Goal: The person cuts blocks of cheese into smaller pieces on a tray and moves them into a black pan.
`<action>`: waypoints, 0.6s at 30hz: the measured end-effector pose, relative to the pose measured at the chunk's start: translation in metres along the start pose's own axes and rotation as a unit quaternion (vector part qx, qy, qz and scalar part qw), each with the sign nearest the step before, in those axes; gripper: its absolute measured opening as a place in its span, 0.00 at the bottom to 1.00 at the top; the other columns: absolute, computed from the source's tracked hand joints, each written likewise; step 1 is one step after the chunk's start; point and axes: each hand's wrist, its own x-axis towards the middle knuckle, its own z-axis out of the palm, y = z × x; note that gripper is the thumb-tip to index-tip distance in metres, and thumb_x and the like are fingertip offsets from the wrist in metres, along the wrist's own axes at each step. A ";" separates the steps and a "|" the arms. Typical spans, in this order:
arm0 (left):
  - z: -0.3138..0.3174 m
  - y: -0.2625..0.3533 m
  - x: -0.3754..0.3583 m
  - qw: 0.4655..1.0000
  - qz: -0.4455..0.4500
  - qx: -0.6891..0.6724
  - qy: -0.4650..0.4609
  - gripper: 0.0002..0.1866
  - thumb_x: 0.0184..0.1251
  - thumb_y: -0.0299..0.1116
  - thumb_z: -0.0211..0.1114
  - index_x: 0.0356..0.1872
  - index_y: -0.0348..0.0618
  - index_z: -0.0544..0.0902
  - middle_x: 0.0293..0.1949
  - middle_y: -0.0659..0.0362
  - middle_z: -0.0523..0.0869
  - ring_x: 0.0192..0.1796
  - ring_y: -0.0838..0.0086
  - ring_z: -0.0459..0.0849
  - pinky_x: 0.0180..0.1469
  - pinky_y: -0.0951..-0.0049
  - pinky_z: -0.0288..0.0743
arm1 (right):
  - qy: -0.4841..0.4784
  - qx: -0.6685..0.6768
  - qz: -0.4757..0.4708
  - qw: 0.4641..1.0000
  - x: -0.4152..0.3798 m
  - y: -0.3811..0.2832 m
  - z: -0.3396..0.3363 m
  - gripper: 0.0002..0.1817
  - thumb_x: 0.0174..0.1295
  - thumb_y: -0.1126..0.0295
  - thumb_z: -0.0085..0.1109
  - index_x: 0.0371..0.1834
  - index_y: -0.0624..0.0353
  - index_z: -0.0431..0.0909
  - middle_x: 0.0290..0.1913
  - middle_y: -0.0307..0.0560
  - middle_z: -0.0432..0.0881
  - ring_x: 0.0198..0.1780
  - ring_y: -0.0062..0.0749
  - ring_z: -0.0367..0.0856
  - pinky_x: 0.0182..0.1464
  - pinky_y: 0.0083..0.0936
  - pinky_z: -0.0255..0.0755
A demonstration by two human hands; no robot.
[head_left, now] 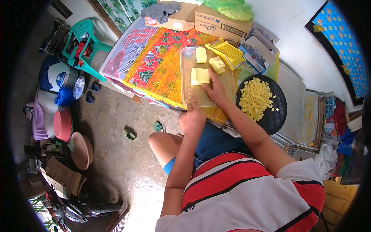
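Note:
My right hand (pixel 217 92) grips the right side of a pale yellow block (pixel 199 76), thumb and fingers against it. A narrow line runs down near the block's left edge. The block lies on a clear plastic tray or lid (pixel 187 56). My left hand (pixel 192 119) is closed at the tray's near edge, index finger stretched towards the block; what it holds is hard to see. Two more yellow pieces, an upright-looking block (pixel 201 55) and an uneven chunk (pixel 217 65), rest on the tray. Many small yellow cubes (pixel 255 98) fill part of a black round tray (pixel 281 106).
A yellow plastic grater-like rack (pixel 228 52) and an open blue-white box (pixel 257 58) stand right of the tray. Cardboard boxes (pixel 220 28) line the table's back. A green chair (pixel 83 42) and several basins (pixel 83 150) are at left. Slippers (pixel 129 134) lie on the floor.

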 end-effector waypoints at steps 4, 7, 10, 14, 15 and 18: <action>-0.003 -0.004 0.002 1.000 0.005 -0.005 0.007 0.26 0.53 0.34 0.60 0.57 0.41 0.76 0.31 0.55 0.84 0.18 0.64 0.82 0.22 0.68 0.78 | 0.004 -0.002 -0.005 1.000 0.000 0.000 0.000 0.37 0.60 0.65 0.61 0.71 0.64 0.56 0.68 0.62 0.64 0.69 0.51 0.62 0.70 0.35 0.56; -0.002 -0.004 0.001 1.000 0.007 0.009 -0.012 0.27 0.53 0.34 0.60 0.58 0.41 0.75 0.32 0.54 0.84 0.18 0.64 0.82 0.22 0.69 0.78 | 0.001 -0.004 0.001 1.000 -0.001 -0.001 0.000 0.37 0.61 0.64 0.61 0.71 0.64 0.56 0.69 0.61 0.63 0.70 0.49 0.62 0.70 0.34 0.56; -0.004 -0.003 0.001 1.000 0.009 0.006 -0.018 0.27 0.53 0.34 0.60 0.58 0.41 0.75 0.33 0.54 0.84 0.18 0.64 0.82 0.23 0.69 0.79 | 0.000 -0.008 0.002 1.000 -0.001 -0.001 -0.001 0.37 0.61 0.65 0.61 0.71 0.64 0.56 0.69 0.61 0.63 0.70 0.49 0.62 0.70 0.34 0.56; -0.007 -0.002 0.001 1.000 0.011 0.008 -0.019 0.27 0.53 0.34 0.60 0.58 0.40 0.75 0.33 0.55 0.83 0.18 0.65 0.82 0.23 0.69 0.79 | -0.001 0.000 0.002 1.000 -0.001 -0.002 -0.001 0.37 0.61 0.65 0.61 0.71 0.63 0.56 0.69 0.60 0.63 0.70 0.49 0.61 0.70 0.34 0.55; -0.008 -0.002 0.002 1.000 0.011 0.009 -0.018 0.27 0.53 0.34 0.60 0.58 0.40 0.75 0.33 0.55 0.83 0.18 0.65 0.82 0.23 0.69 0.79 | -0.002 0.002 0.005 1.000 -0.001 -0.003 -0.002 0.37 0.61 0.64 0.61 0.71 0.63 0.56 0.69 0.60 0.63 0.70 0.49 0.61 0.70 0.34 0.55; -0.007 -0.001 0.002 1.000 0.012 0.014 -0.014 0.27 0.53 0.34 0.60 0.58 0.40 0.75 0.33 0.55 0.83 0.18 0.65 0.82 0.23 0.70 0.79 | -0.001 -0.004 0.003 1.000 -0.001 -0.003 -0.002 0.37 0.61 0.64 0.61 0.71 0.63 0.56 0.69 0.60 0.63 0.70 0.49 0.61 0.70 0.34 0.55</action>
